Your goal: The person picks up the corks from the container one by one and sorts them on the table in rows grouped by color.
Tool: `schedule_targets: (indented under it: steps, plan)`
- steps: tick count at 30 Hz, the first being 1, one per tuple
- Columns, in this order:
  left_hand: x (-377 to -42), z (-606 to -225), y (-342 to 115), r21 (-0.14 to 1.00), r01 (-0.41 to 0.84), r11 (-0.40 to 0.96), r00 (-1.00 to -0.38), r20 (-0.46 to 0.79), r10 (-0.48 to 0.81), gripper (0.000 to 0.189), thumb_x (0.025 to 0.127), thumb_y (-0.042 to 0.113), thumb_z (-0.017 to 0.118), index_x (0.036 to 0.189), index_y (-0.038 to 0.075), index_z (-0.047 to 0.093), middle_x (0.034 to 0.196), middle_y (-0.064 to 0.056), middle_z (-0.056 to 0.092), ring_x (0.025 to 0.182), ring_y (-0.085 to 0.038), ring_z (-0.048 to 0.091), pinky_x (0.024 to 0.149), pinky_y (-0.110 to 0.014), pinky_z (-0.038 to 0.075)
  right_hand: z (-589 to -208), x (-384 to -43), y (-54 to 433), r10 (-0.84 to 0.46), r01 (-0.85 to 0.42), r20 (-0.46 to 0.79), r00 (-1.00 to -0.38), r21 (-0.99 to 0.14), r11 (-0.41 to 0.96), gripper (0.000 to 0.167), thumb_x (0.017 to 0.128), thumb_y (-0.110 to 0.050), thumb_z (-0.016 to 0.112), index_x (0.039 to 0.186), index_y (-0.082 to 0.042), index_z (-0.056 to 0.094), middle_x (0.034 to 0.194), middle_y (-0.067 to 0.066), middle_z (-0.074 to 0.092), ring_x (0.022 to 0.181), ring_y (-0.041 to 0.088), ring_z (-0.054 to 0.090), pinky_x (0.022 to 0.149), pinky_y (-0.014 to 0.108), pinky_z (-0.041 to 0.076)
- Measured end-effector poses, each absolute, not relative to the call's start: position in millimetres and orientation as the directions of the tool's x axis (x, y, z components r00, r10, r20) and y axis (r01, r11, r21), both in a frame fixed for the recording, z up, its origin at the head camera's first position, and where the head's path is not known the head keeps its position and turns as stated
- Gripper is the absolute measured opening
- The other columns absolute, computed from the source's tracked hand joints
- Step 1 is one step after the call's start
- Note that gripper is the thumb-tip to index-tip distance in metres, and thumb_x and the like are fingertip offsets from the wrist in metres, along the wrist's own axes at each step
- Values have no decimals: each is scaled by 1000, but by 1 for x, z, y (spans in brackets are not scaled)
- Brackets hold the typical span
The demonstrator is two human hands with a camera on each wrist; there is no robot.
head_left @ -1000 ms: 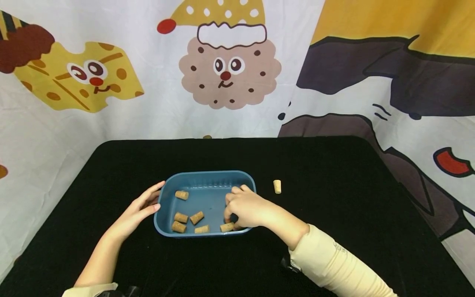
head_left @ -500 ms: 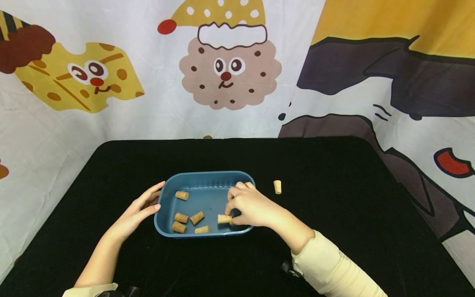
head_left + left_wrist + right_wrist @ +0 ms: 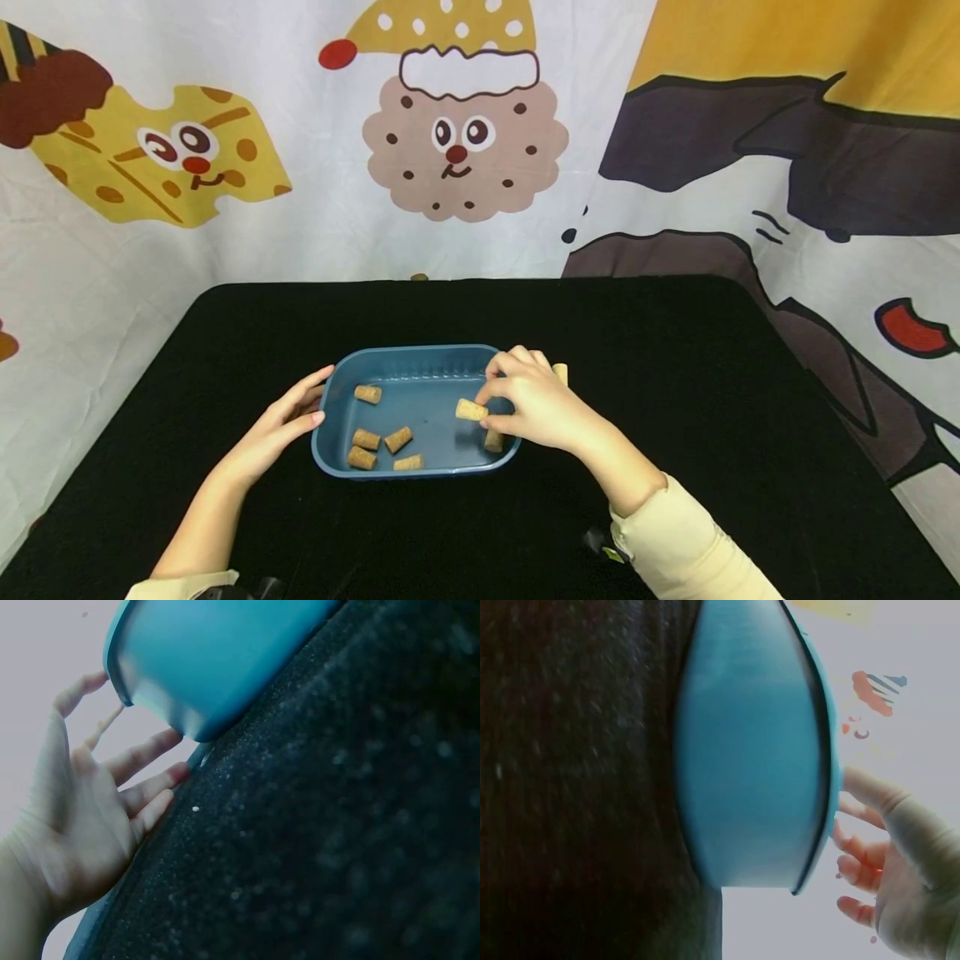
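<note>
A blue rectangular basin (image 3: pixel 429 404) sits on the black table with several cork stoppers lying in it, one of them a darker cork (image 3: pixel 493 442) at the right, partly hidden. Over the basin's right half my right hand (image 3: pixel 538 406) pinches a pale cork stopper (image 3: pixel 470 409) between thumb and fingers. In the right wrist view the basin wall (image 3: pixel 754 750) hides that cork and the fingertips. At the basin's left end my left hand (image 3: pixel 264 440) has its fingers spread, thumb and fingertips at the rim. The left wrist view shows the fingers (image 3: pixel 146 756) extended along the outer wall.
Beyond the basin's right end, a single cork (image 3: pixel 561 373) stands on the black tabletop (image 3: pixel 675 350), partly behind the right hand. A printed cartoon curtain (image 3: pixel 300 242) hangs along the table's far edge.
My right hand has lifted the pale cork from the basin's floor and moved up and slightly right with it. The darker cork at the right has come into view. My left hand stays put.
</note>
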State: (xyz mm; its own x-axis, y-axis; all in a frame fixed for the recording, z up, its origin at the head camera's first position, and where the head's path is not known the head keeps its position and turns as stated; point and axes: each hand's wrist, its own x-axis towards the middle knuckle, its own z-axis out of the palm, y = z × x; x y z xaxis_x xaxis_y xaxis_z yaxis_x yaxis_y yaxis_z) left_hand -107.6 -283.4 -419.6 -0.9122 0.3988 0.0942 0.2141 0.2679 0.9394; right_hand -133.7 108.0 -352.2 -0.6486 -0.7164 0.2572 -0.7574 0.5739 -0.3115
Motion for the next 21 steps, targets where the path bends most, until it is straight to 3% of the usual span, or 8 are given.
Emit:
schedule_targets:
  steps: [21]
  plan:
    - [-107,-421,-285,941,221,256,-907,102,409,57,100,6,41,153,11,22,144,-33,32,123,-53,37,89,-27,46,-350,-134,176,-451,-572,366,-814,-374,730,18,76,-26,81,91,-18,75,97,-1,54,93,20,43,81,41,31]
